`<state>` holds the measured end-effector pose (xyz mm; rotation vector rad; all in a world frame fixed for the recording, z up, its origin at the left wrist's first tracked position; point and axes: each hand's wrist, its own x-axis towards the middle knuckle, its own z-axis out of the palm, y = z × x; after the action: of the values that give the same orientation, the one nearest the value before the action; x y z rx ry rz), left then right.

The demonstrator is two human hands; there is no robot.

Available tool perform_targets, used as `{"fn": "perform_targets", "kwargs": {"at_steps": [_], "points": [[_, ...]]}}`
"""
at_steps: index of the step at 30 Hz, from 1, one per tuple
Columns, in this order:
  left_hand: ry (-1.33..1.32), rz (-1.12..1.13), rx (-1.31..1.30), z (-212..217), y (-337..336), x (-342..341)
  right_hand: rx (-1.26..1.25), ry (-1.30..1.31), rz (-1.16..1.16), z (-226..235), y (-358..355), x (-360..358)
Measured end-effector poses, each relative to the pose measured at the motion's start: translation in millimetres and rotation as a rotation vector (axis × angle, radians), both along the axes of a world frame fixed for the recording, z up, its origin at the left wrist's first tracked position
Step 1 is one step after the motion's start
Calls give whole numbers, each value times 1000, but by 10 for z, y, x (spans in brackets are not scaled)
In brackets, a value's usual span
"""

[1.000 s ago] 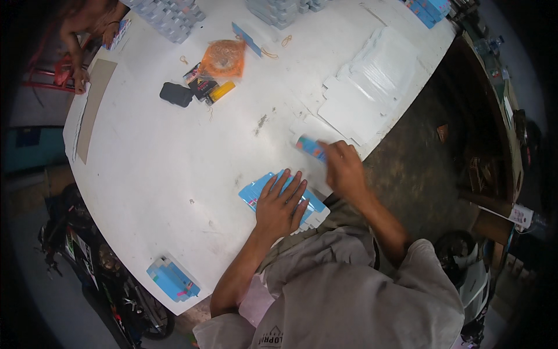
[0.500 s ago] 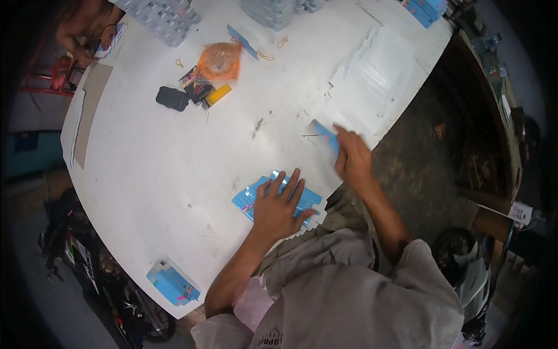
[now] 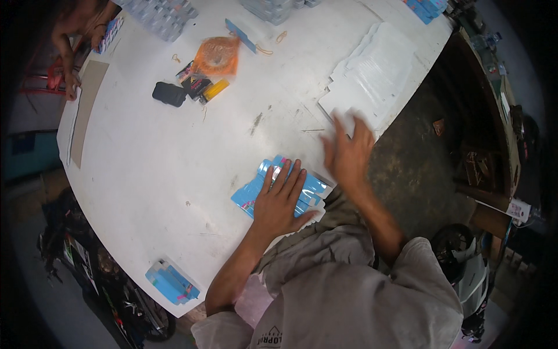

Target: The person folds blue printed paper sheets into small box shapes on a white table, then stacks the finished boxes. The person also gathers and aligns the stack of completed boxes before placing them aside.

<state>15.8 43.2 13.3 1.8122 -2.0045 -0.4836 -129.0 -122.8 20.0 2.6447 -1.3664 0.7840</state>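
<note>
The left hand [image 3: 283, 200] is still pressing flat, fingers spread, on the blue packets [image 3: 264, 185]; the right hand [image 3: 349, 152], now empty and spread, is reaching toward the white sheets [image 3: 372, 75] at the worktop [image 3: 174, 168] edge.

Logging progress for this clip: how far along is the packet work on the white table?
Done: a few blue packets lie stacked at the near edge, flat under the left hand. In hand: the right hand is open and holds nothing, blurred, near the pile of white sleeves. Left: that pile looks mostly untouched, and a lone blue packet sits at the table's near-left edge.
</note>
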Motion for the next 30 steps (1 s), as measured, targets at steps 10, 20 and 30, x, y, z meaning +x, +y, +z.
{"fn": "perform_targets", "kwargs": {"at_steps": [10, 20, 30], "points": [[37, 57, -61, -100, 27, 0, 609, -354, 291, 160, 347, -162], [-14, 63, -52, -113, 72, -67, 1485, -439, 427, 94, 432, -181], [-17, 62, 45, 81, 1, -38, -183, -736, 409, 1204, 1028, -238]]}}
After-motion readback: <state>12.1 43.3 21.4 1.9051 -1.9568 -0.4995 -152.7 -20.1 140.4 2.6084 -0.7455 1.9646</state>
